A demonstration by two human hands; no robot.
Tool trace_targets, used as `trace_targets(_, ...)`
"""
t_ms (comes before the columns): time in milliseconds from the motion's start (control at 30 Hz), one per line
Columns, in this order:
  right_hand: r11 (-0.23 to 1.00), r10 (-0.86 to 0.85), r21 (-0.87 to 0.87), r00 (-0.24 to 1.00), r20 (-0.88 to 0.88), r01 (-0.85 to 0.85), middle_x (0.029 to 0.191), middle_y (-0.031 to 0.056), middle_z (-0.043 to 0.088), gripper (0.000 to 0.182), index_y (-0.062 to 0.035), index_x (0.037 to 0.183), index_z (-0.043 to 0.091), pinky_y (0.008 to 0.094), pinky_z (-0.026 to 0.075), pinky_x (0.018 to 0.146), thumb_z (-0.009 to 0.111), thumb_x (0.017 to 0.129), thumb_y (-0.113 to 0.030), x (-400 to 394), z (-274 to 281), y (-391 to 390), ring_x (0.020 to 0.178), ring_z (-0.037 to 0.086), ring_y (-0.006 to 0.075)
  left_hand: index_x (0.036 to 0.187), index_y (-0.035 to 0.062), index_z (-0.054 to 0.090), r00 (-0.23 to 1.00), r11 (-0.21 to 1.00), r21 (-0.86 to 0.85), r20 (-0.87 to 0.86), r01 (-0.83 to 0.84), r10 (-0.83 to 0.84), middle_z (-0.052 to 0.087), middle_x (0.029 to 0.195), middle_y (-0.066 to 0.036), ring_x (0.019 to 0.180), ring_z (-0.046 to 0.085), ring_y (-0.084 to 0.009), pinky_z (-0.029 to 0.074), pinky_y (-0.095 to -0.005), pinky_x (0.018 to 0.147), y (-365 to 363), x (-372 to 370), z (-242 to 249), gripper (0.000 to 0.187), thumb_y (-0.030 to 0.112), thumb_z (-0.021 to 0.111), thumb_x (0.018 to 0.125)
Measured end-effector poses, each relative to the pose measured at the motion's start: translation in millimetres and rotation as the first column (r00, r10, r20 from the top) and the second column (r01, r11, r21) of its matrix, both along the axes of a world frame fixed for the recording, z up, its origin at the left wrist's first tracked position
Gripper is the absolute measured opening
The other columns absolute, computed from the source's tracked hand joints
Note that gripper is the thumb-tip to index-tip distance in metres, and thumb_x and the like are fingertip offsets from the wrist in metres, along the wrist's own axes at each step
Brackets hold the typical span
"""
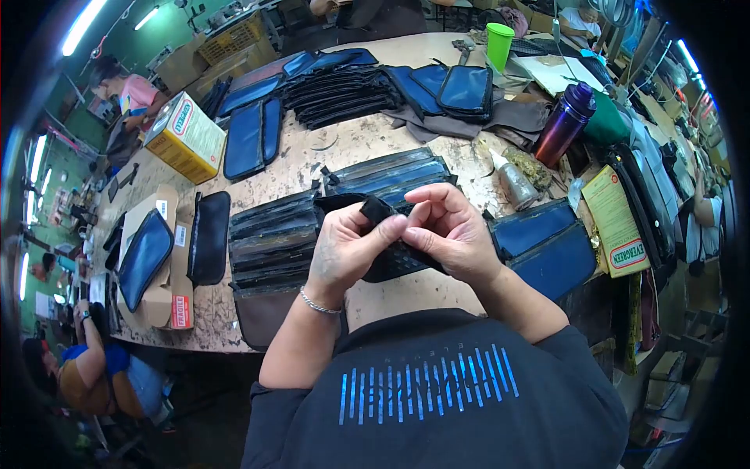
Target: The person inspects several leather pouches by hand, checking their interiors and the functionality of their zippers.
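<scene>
Both hands meet in front of my chest over the near part of the workbench. My left hand [351, 244] grips a black zippered pouch piece [378, 209], its thumb pressed along the edge. My right hand [453, 234] is closed with thumb and fingertips pinching the same piece beside the left thumb. Much of the piece is hidden behind the fingers. Under and beyond the hands lie overlapping rows of dark pouch panels [273, 234] with glue-stained strips. A blue panel [547, 250] lies right of my right hand.
On the bench stand a yellow Evergreen can [187, 137], a purple bottle [564, 125], a green cup [498, 47] and a glue bottle [514, 180]. A stack of black pouches [340, 95] is at the back. Cardboard [183, 270] lies left. Other people sit around the room.
</scene>
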State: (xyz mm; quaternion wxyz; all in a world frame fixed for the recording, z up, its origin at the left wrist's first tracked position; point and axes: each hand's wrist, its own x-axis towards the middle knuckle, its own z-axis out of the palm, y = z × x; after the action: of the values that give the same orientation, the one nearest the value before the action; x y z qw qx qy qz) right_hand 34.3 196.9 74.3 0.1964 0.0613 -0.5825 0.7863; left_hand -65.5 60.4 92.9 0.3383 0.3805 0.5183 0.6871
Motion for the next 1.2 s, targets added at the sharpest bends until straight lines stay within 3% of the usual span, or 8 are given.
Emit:
trace_targets(133, 0.996, 0.012, 0.089, 0.999, 0.037, -0.015, 0.087, 0.0002, 0.053, 0.040, -0.0071, 0.114, 0.045, 0.0193, 0.041, 0.070, 0.064, 0.079, -0.011, 1.0, -7.9, 5.3, 0.080, 0.050, 0.0053, 0.087, -0.0004, 0.062, 0.984, 0.987, -0.016, 0.079, -0.158, 0.159, 0.060, 0.078, 0.002, 0.070, 0.050, -0.0027, 0.041, -0.0166, 0.062, 5.5, 5.8, 3.4, 0.013, 0.012, 0.062, 0.082)
trace_targets(267, 0.996, 0.007, 0.090, 1.000, -0.026, -0.004, 0.121, 0.0067, 0.042, 0.079, -0.0076, 0.126, 0.038, 0.0316, 0.031, 0.091, 0.075, 0.064, -0.040, -6.1, -4.7, 29.2, 0.110, 0.039, 0.0143, 0.072, 0.0030, 0.057, 0.933, 0.965, -0.195, -0.280, 0.174, -0.225, 0.051, 0.062, 0.006, 0.059, 0.042, -0.0020, 0.037, -0.0196, 0.052, -5.6, -15.3, 28.5, 0.023, 0.021, 0.070, 0.075)
trace_targets(367, 0.854, 0.239, 0.497, 0.964, -0.115, -0.153, 0.133, 0.0107, 0.035, 0.093, -0.0078, 0.129, 0.038, 0.0393, 0.024, 0.101, 0.079, 0.053, -0.041, -24.9, 4.8, 46.6, 0.124, 0.031, 0.0260, 0.074, 0.0040, 0.058, 0.831, 0.950, -0.118, -0.462, 0.291, -0.312, 0.050, 0.061, 0.001, 0.057, 0.044, -0.0053, 0.037, -0.0219, 0.051, -6.3, -21.4, 48.6, 0.030, 0.030, 0.073, 0.069)
trace_targets(500, 0.699, 0.435, 0.647, 0.899, -0.045, -0.306, 0.105, 0.0115, 0.056, 0.032, -0.0066, 0.077, 0.057, 0.0384, 0.030, 0.097, 0.079, 0.059, -0.023, -36.9, 13.8, 46.3, 0.117, 0.039, 0.0273, 0.083, -0.0029, 0.060, 0.855, 0.877, 0.143, -0.338, 0.459, -0.393, 0.058, 0.075, -0.003, 0.070, 0.052, -0.0108, 0.042, -0.0244, 0.065, -7.8, -33.9, 34.7, 0.058, 0.052, 0.065, 0.066)
trace_targets(600, 0.767, 0.247, 0.614, 0.969, -0.021, -0.183, 0.100, 0.0092, 0.055, 0.031, -0.0049, 0.081, 0.060, 0.0349, 0.036, 0.090, 0.077, 0.062, -0.023, -29.5, 9.8, 37.0, 0.103, 0.047, 0.0233, 0.092, -0.0103, 0.059, 0.935, 0.899, 0.261, -0.046, 0.352, -0.353, 0.062, 0.090, -0.014, 0.085, 0.056, -0.0167, 0.042, -0.0269, 0.076, -16.8, -36.9, 10.1, 0.078, 0.065, 0.042, 0.078)
trace_targets(733, 0.804, 0.148, 0.595, 0.975, -0.167, -0.020, 0.101, 0.0091, 0.055, 0.030, -0.0040, 0.082, 0.060, 0.0339, 0.037, 0.088, 0.075, 0.065, -0.023, -18.9, 27.9, 22.9, 0.099, 0.050, 0.0219, 0.099, -0.0096, 0.058, 0.933, 0.979, 0.134, -0.344, 0.156, -0.102, 0.061, 0.091, -0.014, 0.085, 0.056, -0.0179, 0.041, -0.0271, 0.076, -19.7, -24.7, 26.6, 0.066, 0.051, 0.039, 0.083)
trace_targets(1033, 0.863, 0.156, 0.466, 0.980, 0.121, -0.195, 0.068, -0.0011, 0.053, 0.026, -0.0037, 0.075, 0.056, 0.0212, 0.040, 0.059, 0.073, 0.072, -0.023, -4.4, 26.2, 35.5, 0.065, 0.049, 0.0067, 0.076, 0.0008, 0.056, 0.847, 0.848, -0.523, -0.488, -0.091, -0.210, 0.050, 0.064, 0.004, 0.058, 0.043, -0.0025, 0.035, -0.0182, 0.050, -19.5, -10.4, 52.6, 0.031, 0.021, 0.077, 0.066)
trace_targets(1200, 0.881, 0.090, 0.441, 0.977, 0.196, -0.170, 0.075, 0.0009, 0.058, 0.027, -0.0034, 0.085, 0.060, 0.0223, 0.043, 0.065, 0.073, 0.071, -0.023, 3.1, 22.6, 35.4, 0.072, 0.052, 0.0081, 0.073, 0.0018, 0.054, 0.814, 0.876, -0.409, -0.580, -0.256, -0.033, 0.044, 0.059, 0.006, 0.055, 0.038, -0.0020, 0.032, -0.0177, 0.047, -19.2, 4.8, 42.7, 0.037, 0.023, 0.081, 0.060)
